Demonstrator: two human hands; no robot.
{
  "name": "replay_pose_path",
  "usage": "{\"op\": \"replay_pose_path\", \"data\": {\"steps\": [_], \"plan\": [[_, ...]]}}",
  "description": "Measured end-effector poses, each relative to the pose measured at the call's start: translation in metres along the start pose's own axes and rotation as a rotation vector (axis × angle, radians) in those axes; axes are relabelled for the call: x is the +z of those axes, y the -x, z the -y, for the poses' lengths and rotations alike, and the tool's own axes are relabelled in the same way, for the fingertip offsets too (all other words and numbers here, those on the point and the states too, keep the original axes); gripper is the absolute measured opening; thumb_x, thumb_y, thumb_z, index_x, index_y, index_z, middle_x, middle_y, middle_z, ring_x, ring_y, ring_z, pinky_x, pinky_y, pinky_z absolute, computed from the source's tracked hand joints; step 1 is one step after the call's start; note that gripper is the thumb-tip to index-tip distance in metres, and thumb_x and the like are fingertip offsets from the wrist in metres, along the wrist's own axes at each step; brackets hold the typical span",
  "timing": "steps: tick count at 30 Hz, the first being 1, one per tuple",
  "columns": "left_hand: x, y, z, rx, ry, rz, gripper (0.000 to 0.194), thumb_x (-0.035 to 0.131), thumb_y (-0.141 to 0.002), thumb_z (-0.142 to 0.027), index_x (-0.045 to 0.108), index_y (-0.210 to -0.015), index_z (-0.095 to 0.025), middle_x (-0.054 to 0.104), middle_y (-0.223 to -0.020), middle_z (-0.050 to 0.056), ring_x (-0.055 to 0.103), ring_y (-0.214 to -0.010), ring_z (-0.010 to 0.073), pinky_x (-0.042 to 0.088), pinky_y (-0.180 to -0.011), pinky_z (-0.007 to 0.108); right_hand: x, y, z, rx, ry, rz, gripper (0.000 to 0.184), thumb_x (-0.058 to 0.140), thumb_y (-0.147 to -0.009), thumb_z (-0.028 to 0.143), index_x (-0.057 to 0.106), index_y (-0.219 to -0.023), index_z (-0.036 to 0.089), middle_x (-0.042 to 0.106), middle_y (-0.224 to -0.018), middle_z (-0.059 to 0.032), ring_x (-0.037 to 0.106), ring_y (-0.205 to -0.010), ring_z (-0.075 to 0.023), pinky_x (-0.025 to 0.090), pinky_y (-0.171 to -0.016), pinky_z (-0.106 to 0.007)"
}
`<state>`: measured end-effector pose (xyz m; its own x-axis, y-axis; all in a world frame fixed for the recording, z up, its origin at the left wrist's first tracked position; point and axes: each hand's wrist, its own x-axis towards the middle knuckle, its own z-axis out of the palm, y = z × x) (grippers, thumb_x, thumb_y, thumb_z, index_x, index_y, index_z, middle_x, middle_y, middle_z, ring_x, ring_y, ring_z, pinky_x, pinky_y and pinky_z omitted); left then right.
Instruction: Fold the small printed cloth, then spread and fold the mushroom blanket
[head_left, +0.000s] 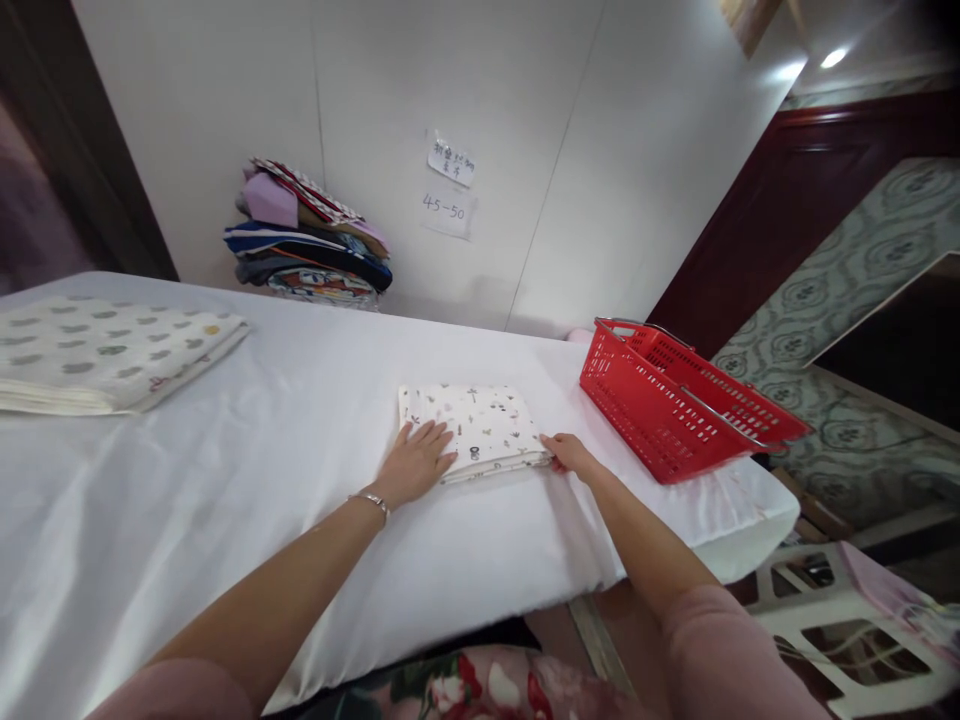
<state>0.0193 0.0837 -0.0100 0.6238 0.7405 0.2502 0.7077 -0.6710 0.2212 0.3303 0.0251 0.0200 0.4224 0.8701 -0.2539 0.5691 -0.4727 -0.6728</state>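
On table (322, 390): folded white cloth (487, 425), dark-printed; left fingers (433, 440) spread, right fingers (553, 443) pinching corner.

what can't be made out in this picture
In the head view:
- small cloth: near left corner hidden under the left hand
- basket: floor hidden by its near side
- big cloth: cut off by the left edge
- upper note: writing too blurred to read fully

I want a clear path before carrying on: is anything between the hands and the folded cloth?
Nothing visible. The left hand lies flat on the cloth's near left part, and the right hand grasps its near right corner. The basket stands apart, to the right.
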Motion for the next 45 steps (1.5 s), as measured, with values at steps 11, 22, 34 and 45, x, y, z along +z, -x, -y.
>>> {"op": "replay_pose_path", "data": {"steps": [11, 22, 34, 45], "plan": [[-0.001, 0.0, -0.001, -0.009, -0.024, 0.013, 0.048, 0.026, -0.091, -0.046, 0.044, -0.13, -0.024, 0.039, -0.14, 0.003, 0.028, -0.132, 0.0225, 0.011, -0.109, 0.049, 0.014, -0.002, 0.003, -0.043, 0.105, -0.094, 0.027, 0.056, -0.077, 0.042, 0.053, -0.068, 0.017, 0.04, -0.039, 0.0075, 0.041, -0.039, -0.0082, 0.029, -0.042, -0.019], [-0.004, 0.008, -0.005, -0.026, -0.012, -0.083, 0.046, 0.028, -0.091, -0.044, 0.049, -0.126, -0.022, 0.045, -0.137, 0.005, 0.034, -0.128, 0.0216, 0.016, -0.109, 0.045, 0.011, -0.003, 0.0, -0.187, 0.298, -0.183, 0.029, 0.057, -0.076, 0.042, 0.06, -0.09, 0.016, 0.064, -0.079, -0.0063, 0.06, -0.075, -0.0185, 0.042, -0.064, -0.027], [-0.02, 0.015, -0.037, 0.128, -0.058, -0.167, 0.028, 0.039, -0.09, -0.035, 0.061, -0.102, -0.021, 0.06, -0.11, 0.007, 0.049, -0.102, 0.0218, 0.033, -0.093, 0.039, 0.035, 0.027, 0.009, -0.924, 0.37, -0.133, 0.025, 0.045, -0.086, 0.024, 0.063, -0.103, 0.022, 0.062, -0.107, -0.0051, 0.052, -0.102, -0.0176, 0.039, -0.091, -0.031], [-0.013, 0.013, -0.047, 0.117, -0.123, -0.043, 0.031, 0.035, -0.083, -0.007, 0.06, -0.097, -0.019, 0.058, -0.092, 0.009, 0.051, -0.089, 0.0219, 0.038, -0.075, 0.036, 0.04, 0.025, -0.001, -0.909, 0.543, -0.159, 0.03, 0.037, -0.09, 0.022, 0.064, -0.102, 0.021, 0.061, -0.105, -0.0069, 0.051, -0.098, -0.0205, 0.037, -0.086, -0.031]]}}
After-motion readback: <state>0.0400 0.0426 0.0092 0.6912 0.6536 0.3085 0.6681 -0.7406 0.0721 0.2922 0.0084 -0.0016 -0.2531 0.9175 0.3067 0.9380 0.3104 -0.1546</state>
